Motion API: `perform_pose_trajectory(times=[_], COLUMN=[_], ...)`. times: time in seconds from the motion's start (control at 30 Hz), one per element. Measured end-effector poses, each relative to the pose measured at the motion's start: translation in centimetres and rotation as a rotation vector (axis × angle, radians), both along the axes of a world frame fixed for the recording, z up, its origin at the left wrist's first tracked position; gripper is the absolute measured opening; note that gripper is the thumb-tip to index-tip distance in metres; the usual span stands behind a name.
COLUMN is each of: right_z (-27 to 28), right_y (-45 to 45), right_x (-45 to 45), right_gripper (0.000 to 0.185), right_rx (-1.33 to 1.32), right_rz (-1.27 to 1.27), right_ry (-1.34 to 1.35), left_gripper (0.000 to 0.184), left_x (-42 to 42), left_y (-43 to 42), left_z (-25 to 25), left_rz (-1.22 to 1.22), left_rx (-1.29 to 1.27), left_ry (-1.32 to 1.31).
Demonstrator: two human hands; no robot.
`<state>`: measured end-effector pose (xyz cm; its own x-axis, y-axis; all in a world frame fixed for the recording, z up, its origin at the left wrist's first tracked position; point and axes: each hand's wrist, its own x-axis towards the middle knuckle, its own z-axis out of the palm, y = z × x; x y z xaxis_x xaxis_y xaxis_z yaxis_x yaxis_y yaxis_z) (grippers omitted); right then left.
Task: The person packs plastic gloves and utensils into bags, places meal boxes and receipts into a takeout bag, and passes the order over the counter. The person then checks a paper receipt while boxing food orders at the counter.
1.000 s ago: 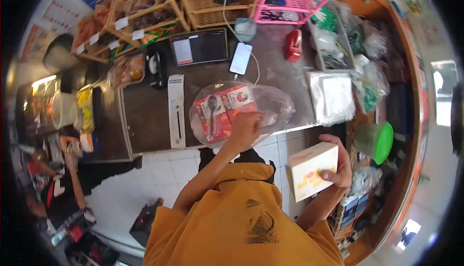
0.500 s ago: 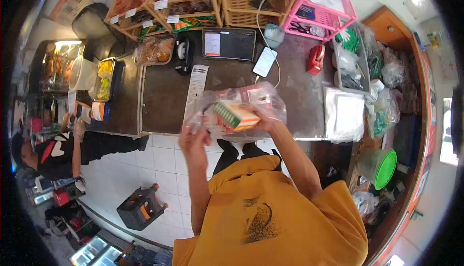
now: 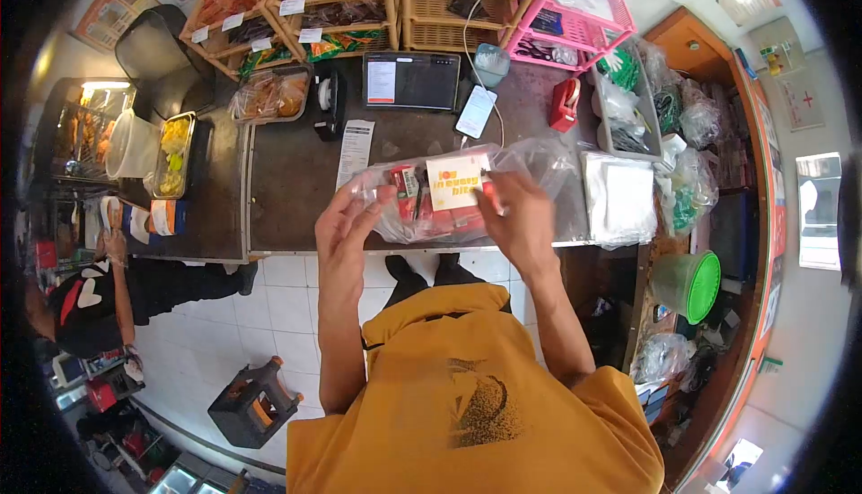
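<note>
On the counter's front edge lies a clear plastic bag [image 3: 382, 216] with red packs [image 3: 405, 190] inside it. A small white box [image 3: 455, 181] with yellow lettering sits flat among these packs, at the bag's opening. My left hand [image 3: 346, 224] pinches the bag's left edge between thumb and fingers. My right hand [image 3: 519, 220] is curled at the box's right end, its fingertips on the box and partly hidden. Loose plastic of the bag spreads out beyond that hand to the right.
Behind the bag are a receipt [image 3: 356, 154], a tablet [image 3: 411, 81], a phone [image 3: 476, 111] with a cable and a red tape dispenser [image 3: 565, 104]. White plastic bags [image 3: 620, 198] are stacked on the right. A co-worker [image 3: 94, 301] stands at the far left.
The box has gone from tilted in my right hand to flat in the bag, its lettered white face now up. My right hand has turned over the box's right end.
</note>
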<state>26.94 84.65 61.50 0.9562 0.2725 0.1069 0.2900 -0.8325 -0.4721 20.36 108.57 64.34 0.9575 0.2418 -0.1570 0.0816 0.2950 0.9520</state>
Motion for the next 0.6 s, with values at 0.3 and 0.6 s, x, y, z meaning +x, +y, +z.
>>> perform_pose_trajectory(times=[0.3, 0.6], right_z=[1.0, -3.6], right_y=[-9.5, -10.1], right_x=[2.6, 6.5], right_gripper=[0.084, 0.056], right_rx=[0.041, 0.664], right_rz=[-0.594, -0.264], right_ry=[0.032, 0.268], left_gripper=[0.04, 0.039], left_x=[0.6, 1.0], left_y=[1.5, 0.6], left_z=[-0.1, 0.0], left_rz=[-0.066, 0.06], left_rx=[-0.06, -0.036], left_ry=[0.014, -0.008])
